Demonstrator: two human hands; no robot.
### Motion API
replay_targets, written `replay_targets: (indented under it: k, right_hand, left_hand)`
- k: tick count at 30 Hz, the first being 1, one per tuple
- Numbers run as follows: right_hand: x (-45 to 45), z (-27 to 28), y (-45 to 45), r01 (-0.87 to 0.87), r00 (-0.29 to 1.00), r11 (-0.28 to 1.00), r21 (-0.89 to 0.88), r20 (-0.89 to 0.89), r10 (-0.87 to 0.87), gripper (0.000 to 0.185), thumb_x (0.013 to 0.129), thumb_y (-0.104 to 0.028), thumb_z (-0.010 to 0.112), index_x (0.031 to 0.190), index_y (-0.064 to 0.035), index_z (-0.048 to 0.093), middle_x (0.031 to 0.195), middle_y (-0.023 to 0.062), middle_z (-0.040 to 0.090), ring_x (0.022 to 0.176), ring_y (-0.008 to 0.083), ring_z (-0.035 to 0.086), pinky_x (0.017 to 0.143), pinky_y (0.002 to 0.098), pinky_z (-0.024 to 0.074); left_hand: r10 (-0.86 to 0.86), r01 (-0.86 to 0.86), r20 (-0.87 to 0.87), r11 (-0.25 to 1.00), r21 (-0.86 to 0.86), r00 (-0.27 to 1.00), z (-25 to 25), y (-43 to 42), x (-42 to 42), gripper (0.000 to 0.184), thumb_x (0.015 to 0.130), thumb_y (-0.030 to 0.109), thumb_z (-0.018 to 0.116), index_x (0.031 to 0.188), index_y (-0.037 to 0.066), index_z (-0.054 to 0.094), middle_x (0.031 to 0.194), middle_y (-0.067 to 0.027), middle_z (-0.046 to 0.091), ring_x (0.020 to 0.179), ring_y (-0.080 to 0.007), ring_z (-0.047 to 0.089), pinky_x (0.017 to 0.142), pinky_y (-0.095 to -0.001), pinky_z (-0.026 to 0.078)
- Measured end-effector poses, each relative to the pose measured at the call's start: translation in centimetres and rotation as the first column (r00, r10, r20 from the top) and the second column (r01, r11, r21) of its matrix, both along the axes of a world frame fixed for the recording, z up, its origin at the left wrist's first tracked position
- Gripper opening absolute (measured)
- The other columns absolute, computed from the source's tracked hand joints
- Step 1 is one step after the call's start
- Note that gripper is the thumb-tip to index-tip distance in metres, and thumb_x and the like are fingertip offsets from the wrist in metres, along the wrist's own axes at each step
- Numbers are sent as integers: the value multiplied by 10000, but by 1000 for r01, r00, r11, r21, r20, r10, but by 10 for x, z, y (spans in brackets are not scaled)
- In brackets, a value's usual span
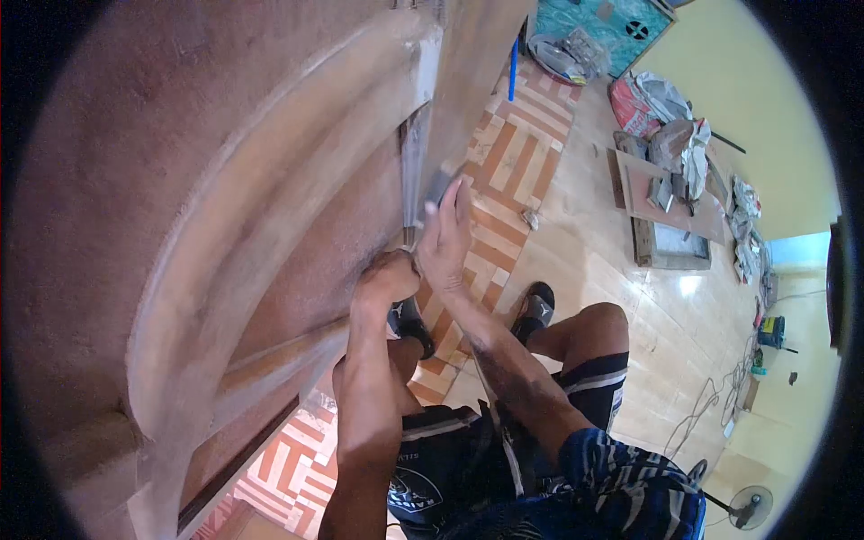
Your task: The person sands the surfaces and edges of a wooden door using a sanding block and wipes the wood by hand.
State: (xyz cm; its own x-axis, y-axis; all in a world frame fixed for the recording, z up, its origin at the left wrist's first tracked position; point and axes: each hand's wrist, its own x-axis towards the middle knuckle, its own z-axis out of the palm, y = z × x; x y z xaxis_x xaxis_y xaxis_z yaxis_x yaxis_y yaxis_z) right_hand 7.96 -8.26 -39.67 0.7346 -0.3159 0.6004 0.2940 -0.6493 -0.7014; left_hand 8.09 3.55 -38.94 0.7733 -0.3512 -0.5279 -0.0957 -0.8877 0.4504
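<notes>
A brown wooden door (297, 216) with a raised, curved moulding (202, 234) fills the left side, its edges pale and dusty. My right hand (445, 241) is at the door's near edge, fingers and thumb around a small dark grey piece of sandpaper (438, 187) against the wood. Just below and left, my left hand (389, 275) is closed in a fist at the recessed panel's corner. Whatever its fingers grip is hidden.
Patterned tiles (513, 162) and pale floor (585, 225) lie below, with my slippered feet on them. To the right are a board with tools (670, 193), plastic bags (648, 99), loose cables (711, 396) and a fan (751, 508). A green-covered panel (594, 31) stands at the top.
</notes>
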Motion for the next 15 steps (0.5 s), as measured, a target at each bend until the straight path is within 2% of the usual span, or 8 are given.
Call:
replay_targets:
  k: [2,4,7,9,10,11,13,15]
  right_hand:
    - [27,71,-6,64,987,997,-52,152,-55,529,950,-19,519,1445,91,369,1421,345,415,1293,486,453,1061,450,392]
    - [53,168,-19,-6,886,995,-98,462,51,542,934,-33,533,1444,71,379,1371,332,449,1257,479,461,1028,457,398]
    - [62,211,-39,32,905,966,-256,418,81,538,944,-61,525,1447,58,374,1384,311,422,1274,475,422,1051,470,356]
    - [51,185,-20,53,926,990,-134,376,1,542,983,-101,511,1470,57,332,1507,302,313,1352,493,362,1123,455,318]
    - [42,146,-9,87,978,996,-14,193,-82,534,994,-126,496,1470,57,337,1509,300,318,1361,487,357,1132,443,308]
    - [31,89,-1,138,990,985,101,-2,-139,528,1005,-151,480,1471,57,341,1510,298,324,1371,481,352,1141,432,298]
    - [20,-37,-3,118,981,972,202,-174,-83,523,1017,-178,456,1468,63,345,1494,323,342,1373,467,368,1137,426,310]
    - [17,-21,-9,72,984,975,210,-172,-35,524,1012,-166,463,1467,66,343,1485,332,352,1369,459,381,1129,427,322]
  left_hand:
    - [-9,9,26,1000,-13,1000,-5,4,-3,291,804,145,553,937,-43,731,1027,-295,676,1003,-396,681,902,-461,529]
    - [-2,2,-2,999,-39,1000,16,0,-7,293,802,147,555,934,-50,727,1006,-296,680,979,-403,687,885,-472,533]
    - [-47,47,-6,999,1,999,2,-6,-6,314,798,140,555,978,-65,709,1017,-303,676,968,-410,688,874,-481,535]
    - [-7,6,-18,999,-44,1000,7,-12,-8,325,793,132,552,1005,-62,704,1041,-298,673,986,-407,684,882,-477,533]
    - [13,-14,-16,998,-62,1000,13,-14,-6,332,791,128,551,1019,-60,702,1053,-296,671,994,-405,682,885,-475,532]
    - [-7,6,-9,997,-74,1000,20,-16,-4,332,792,128,549,1020,-56,703,1064,-294,669,1006,-401,679,889,-474,530]
    - [-58,58,2,995,-87,998,30,-20,-4,331,794,129,546,1022,-50,706,1084,-289,665,1029,-394,674,897,-470,527]
    - [-89,88,-44,996,-12,995,31,-17,-5,332,799,128,545,1033,-45,705,1098,-283,663,1046,-388,667,908,-475,520]
